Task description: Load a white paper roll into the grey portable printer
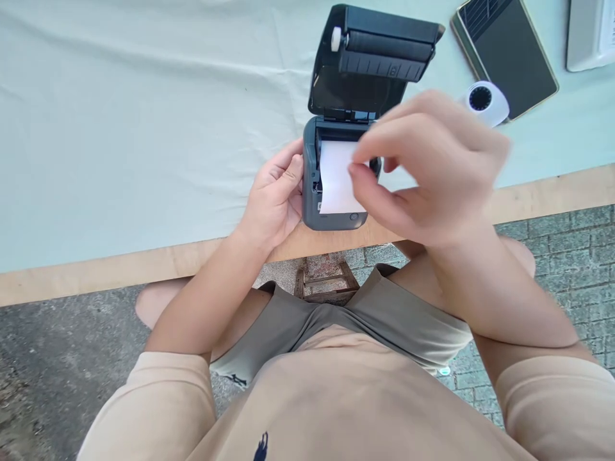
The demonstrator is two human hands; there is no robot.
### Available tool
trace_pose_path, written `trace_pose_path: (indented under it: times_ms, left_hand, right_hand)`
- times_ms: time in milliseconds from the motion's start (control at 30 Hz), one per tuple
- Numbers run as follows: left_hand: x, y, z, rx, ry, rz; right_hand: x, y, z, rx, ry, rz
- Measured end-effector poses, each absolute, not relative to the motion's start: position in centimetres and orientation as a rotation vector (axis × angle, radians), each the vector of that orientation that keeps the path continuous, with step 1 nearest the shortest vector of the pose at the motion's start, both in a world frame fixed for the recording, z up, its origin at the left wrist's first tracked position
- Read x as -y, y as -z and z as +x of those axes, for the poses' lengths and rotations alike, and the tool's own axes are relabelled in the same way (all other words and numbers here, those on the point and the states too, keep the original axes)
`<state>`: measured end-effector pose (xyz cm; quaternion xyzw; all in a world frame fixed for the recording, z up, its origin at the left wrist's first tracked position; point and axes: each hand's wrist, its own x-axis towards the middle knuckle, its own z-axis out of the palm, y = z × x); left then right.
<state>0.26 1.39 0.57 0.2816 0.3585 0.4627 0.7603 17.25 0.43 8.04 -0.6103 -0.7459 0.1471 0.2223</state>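
A small dark grey label printer (pixel 314 219) stands near the table's front edge, its black lid (pixel 358 89) swung up and back. From its compartment a strip of white paper (pixel 335 179) hangs over the front. My left hand (pixel 278 192) grips the printer's left side, thumb near the upper edge. Over the paper's right part is my right hand (pixel 427 166), slightly blurred, with thumb and forefinger closed in a pinch. Whatever lies between those fingertips is too small or hidden to make out. The right hand covers much of the printer's right side.
A dark phone-like slab (pixel 509 51) lies at the back right, with a white rounded object with a black ring (pixel 487 102) beside it. A white device (pixel 593 38) is cut off at the right. The pale cloth (pixel 144 128) stops short of the wooden table edge (pixel 120 262).
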Motion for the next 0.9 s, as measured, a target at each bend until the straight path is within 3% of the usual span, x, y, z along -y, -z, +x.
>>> trace_pose_path:
  times_ms: [300,533,767,900]
  left_hand:
    - [-1.4,-0.8,0.2,-0.75,-1.0,0.586]
    - [-1.4,-0.9,0.1,-0.704,-0.985,0.562]
    - [-1.3,-0.5,0.1,-0.736,-0.996,0.646]
    - [-1.3,-0.5,0.1,-0.741,-0.99,0.648]
  right_hand:
    - [-0.8,-8.3,16.6,2.433,-0.205,-1.943]
    - [-0.7,-9.0,16.4,2.584,-0.238,-2.071]
    - [-0.4,-9.2,16.5,2.544,-0.17,-2.014]
    - [-0.1,-10.1,17.9,2.354,-0.357,-1.704]
